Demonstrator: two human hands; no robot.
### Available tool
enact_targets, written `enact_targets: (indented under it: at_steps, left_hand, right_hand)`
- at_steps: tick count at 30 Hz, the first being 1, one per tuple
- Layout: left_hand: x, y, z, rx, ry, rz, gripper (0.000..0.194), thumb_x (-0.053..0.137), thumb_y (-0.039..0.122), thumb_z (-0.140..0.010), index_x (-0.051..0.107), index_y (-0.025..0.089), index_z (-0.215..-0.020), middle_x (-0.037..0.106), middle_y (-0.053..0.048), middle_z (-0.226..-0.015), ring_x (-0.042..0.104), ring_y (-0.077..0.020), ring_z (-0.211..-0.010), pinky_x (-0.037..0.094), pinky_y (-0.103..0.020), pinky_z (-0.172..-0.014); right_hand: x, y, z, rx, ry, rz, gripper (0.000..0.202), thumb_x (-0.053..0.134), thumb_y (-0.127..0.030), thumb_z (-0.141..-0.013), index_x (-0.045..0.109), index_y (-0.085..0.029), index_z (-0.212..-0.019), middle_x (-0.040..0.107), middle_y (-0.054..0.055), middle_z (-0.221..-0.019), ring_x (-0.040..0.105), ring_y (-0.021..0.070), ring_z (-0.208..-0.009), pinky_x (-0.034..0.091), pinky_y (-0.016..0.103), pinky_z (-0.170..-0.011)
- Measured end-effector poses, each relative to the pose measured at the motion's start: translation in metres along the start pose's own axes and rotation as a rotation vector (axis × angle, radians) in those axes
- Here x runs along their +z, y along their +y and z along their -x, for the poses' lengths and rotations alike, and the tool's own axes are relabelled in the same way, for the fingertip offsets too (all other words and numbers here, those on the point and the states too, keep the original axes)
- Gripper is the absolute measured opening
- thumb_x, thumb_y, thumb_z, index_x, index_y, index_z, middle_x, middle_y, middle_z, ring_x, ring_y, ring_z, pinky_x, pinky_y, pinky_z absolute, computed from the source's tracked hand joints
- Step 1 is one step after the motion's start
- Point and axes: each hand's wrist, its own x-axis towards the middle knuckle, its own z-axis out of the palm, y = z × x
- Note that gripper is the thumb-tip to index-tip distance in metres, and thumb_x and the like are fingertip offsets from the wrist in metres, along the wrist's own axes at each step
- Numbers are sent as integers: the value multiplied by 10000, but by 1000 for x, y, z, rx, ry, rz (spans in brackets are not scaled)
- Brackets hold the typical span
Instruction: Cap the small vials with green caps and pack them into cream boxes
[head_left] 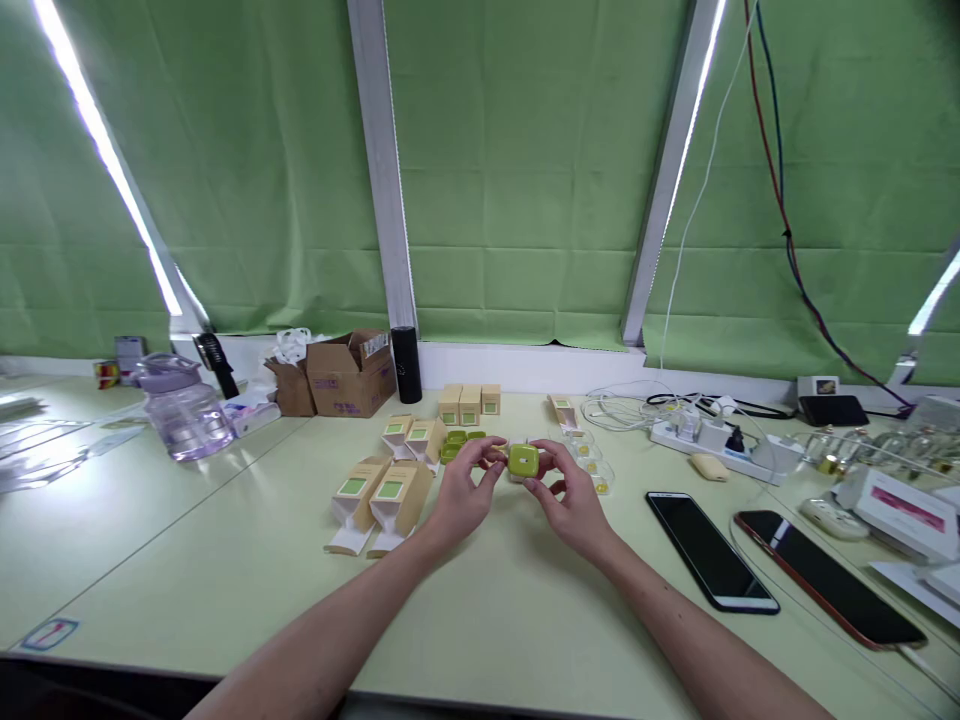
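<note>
A small square green case [523,461] is held above the table, with the fingertips of my right hand [571,497] closed on its right side. Close to its left edge, the thumb and fingers of my left hand [463,492] are pinched together; what lies between them is too small to make out. Several similar green pieces [453,447] rest behind my left hand. Beyond my right hand are clear plastic packs [596,470] with yellow bits inside. Opened cardboard boxes with green labels [403,500] lie to the left of my hands.
Small closed boxes [470,403] stand toward the back. A brown carton [349,373], black cylinder [406,365] and water jug [184,408] are at left. Two phones [711,550], a power strip [697,441] with tangled cables and glass bottles [900,450] occupy the right.
</note>
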Motion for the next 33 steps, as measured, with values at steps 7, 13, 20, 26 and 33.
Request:
enact_targets:
  at_steps: [7,13,20,26,33]
  left_hand:
    - [-4,-3,-1,167,-23,-75,334,651,139,-919,663,259,-1231,698,-60,-1024,627,-225,-1031,548,-383,-872]
    - [-6,-4,0,238,-30,-118,358,664,118,-913,651,256,-1243,706,-61,-1027,592,-236,-1021,530,-406,-887]
    - [-7,1,1,358,-78,-262,443,684,116,-894,616,271,-1302,698,-78,-1198,543,-270,-1156,482,-463,-1002]
    - [-5,6,6,417,-197,-353,533,605,68,-908,573,295,-1390,638,-94,-1318,491,-289,-1233,469,-495,-1037]
    - [-5,-1,1,184,-53,-127,444,706,101,-848,634,264,-1254,661,-87,-1193,537,-275,-1180,487,-463,-1013]
  right_hand:
    - [2,7,1,37,-54,-174,392,607,-405,-962,516,-281,-1323,646,89,-1175,621,236,-1045,583,282,-639]
    - [5,14,1,79,-113,-354,412,596,-453,-976,494,-304,-1346,613,83,-1181,606,241,-1070,581,266,-586]
    - [5,9,1,102,-121,-440,396,626,-499,-953,562,-284,-1279,622,80,-1131,612,239,-1040,572,257,-569]
    - [8,11,1,110,-138,-383,381,621,-517,-957,613,-266,-1243,626,69,-1067,596,206,-917,551,254,-562]
    - [3,22,1,-8,26,-23,342,497,-447,-1029,610,-257,-1290,676,98,-1144,636,250,-1023,567,345,-714]
